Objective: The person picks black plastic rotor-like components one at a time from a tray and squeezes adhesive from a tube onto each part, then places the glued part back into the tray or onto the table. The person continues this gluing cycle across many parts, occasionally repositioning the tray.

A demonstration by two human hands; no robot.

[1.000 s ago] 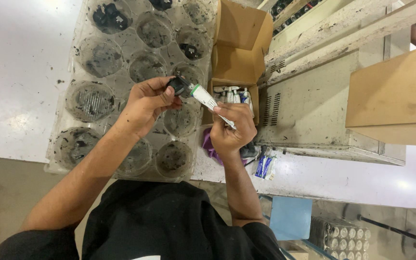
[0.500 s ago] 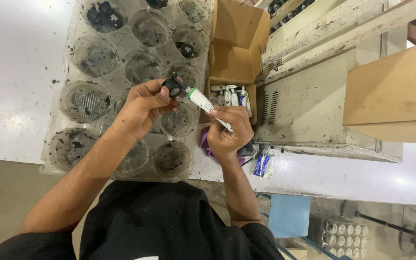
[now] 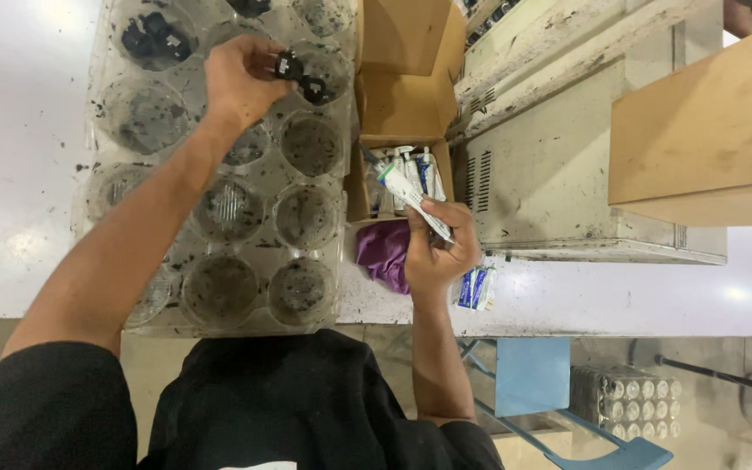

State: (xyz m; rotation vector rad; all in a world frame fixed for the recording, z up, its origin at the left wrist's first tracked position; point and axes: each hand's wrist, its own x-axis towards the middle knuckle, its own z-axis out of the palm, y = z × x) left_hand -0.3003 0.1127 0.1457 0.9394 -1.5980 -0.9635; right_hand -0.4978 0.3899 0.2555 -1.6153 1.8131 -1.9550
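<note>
A small black part (image 3: 289, 64) is pinched in the fingertips of the left hand (image 3: 241, 77), which is stretched out over the far cups of a clear plastic tray (image 3: 341, 261). The grip there is closed on the part. A second black piece (image 3: 313, 88) is seen just beside it, over a cup rim; whether it is touched cannot be told. More black pieces (image 3: 148, 39) lie in a far cup.

A white tube (image 3: 412, 202) is held in the right hand (image 3: 439, 252), the fingers wrapped around its lower end, its nozzle tilted up toward an open cardboard box (image 3: 402, 109). More tubes (image 3: 419, 165) are stood in that box. A purple cloth (image 3: 385, 252) lies on the bench (image 3: 19, 174) just beside the right hand, between tray and hand. A blue-and-white packet (image 3: 476, 287) lies near the wrist. A grey metal unit (image 3: 559, 165) stands beyond.
</note>
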